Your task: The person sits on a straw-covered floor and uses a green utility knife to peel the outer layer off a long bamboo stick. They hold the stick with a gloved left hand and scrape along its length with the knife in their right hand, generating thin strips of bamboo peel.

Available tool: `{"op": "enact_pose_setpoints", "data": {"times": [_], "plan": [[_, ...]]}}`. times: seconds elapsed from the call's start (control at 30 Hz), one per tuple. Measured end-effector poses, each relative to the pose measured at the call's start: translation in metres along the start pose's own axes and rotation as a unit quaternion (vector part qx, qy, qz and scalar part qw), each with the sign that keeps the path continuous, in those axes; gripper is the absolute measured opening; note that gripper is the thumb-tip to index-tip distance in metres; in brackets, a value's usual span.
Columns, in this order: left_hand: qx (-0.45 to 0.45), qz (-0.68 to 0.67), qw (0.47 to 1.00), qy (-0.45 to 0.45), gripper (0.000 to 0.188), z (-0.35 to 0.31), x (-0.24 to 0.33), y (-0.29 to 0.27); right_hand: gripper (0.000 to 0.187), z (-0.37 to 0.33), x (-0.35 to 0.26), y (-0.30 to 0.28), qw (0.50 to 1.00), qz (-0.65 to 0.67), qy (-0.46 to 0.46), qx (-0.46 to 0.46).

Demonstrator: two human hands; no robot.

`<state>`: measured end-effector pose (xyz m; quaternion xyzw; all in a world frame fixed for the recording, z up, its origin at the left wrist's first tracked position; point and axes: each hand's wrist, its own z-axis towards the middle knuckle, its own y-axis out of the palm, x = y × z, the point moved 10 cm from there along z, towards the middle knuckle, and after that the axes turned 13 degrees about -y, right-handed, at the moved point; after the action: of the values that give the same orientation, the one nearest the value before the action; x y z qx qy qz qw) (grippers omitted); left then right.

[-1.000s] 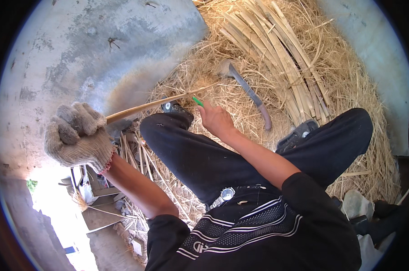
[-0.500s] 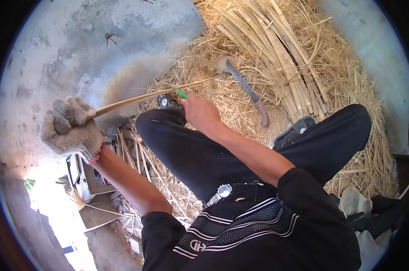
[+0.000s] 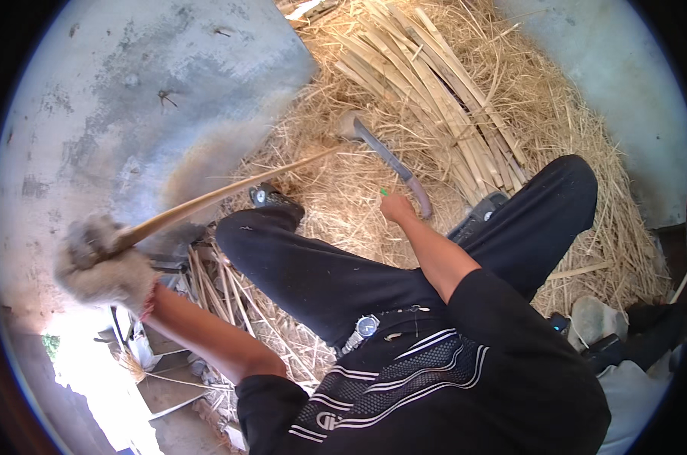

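My left hand (image 3: 105, 262), in a thick grey knitted glove, is closed round one end of a long thin bamboo strip (image 3: 207, 199). The strip slants up and to the right, and its far tip hangs over the shavings. My bare right hand (image 3: 396, 206) is closed, with a small bright green piece (image 3: 384, 192) poking out at the fingers; the rest of that object is hidden. Close beyond this hand, a machete (image 3: 389, 158) with a dark blade and brown handle lies on the shavings. My right hand is apart from the strip.
Straw-like shavings (image 3: 336, 189) cover the floor between my legs. A bundle of split strips (image 3: 434, 95) lies at the far right. A grey wall (image 3: 161, 83) rises at left. A metal wristwatch (image 3: 362, 330) rests at my lap. Thin sticks (image 3: 222, 284) lie beside my left leg.
My right hand has moved off the strip, to the right and closer to me, near the machete handle. My left hand has sunk a little, still holding the strip. The view has shifted slightly.
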<state>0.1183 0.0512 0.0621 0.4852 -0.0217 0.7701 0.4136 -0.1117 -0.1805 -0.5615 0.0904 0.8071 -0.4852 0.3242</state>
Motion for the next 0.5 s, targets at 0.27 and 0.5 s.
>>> {"op": "enact_pose_setpoints", "data": {"times": [0.27,0.5], "plan": [[0.111,0.200,0.962,0.147,0.026,-0.032,0.090,0.013,0.038,-0.059,-0.148,-0.121,0.957,0.228,-0.168,0.055],[0.057,0.135,0.981,0.130,0.027,-0.035,0.055,0.025,0.034,-0.159,-0.268,-0.166,0.888,0.326,-0.325,0.008]]}}
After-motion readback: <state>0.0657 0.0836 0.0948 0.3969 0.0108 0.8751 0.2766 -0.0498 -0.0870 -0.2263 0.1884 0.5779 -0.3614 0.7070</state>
